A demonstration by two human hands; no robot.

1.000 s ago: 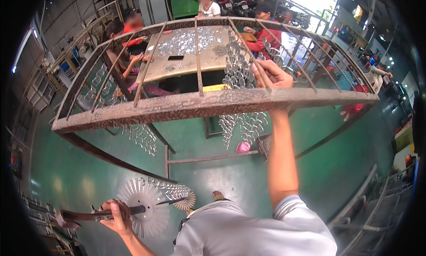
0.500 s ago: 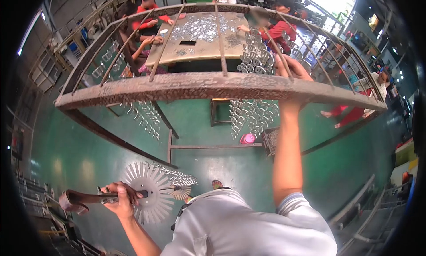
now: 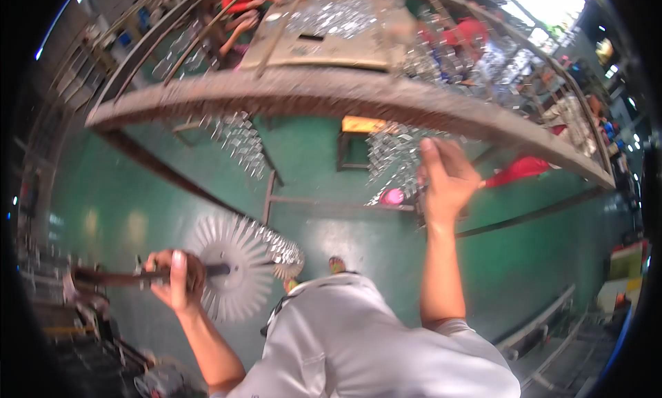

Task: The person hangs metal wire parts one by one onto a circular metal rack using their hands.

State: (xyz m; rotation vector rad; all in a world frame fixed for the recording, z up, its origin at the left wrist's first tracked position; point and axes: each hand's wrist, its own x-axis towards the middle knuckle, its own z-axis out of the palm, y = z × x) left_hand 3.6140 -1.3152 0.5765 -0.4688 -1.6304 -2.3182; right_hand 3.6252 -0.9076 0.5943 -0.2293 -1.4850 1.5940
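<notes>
My left hand [image 3: 178, 281] is closed around a brown, rusty metal hook [image 3: 110, 277] at the lower left. From the hook a rod runs into a grey disc with long radial slats [image 3: 231, 270]; a smaller disc and a string of shiny metal pieces [image 3: 281, 250] sit beyond it. My right hand [image 3: 448, 174] is raised just below the near bar of a rusty rack [image 3: 331, 98]. Its thumb and loosely bent fingers are apart, blurred, with nothing visible in them. Behind it, shiny metal pieces [image 3: 393, 156] hang from the rack.
Past the rack stands a table [image 3: 276, 50] covered with metal pieces, with people in red around it. More pieces hang at the left [image 3: 238, 143]. A pink object [image 3: 393, 196] is near the rack's lower crossbar [image 3: 338, 203]. Metal bars [image 3: 538, 322] lie at the lower right.
My right hand has let go of the rack's near bar and come down towards me. The left hand, still holding the hook, has shifted slightly left. The view has tilted down.
</notes>
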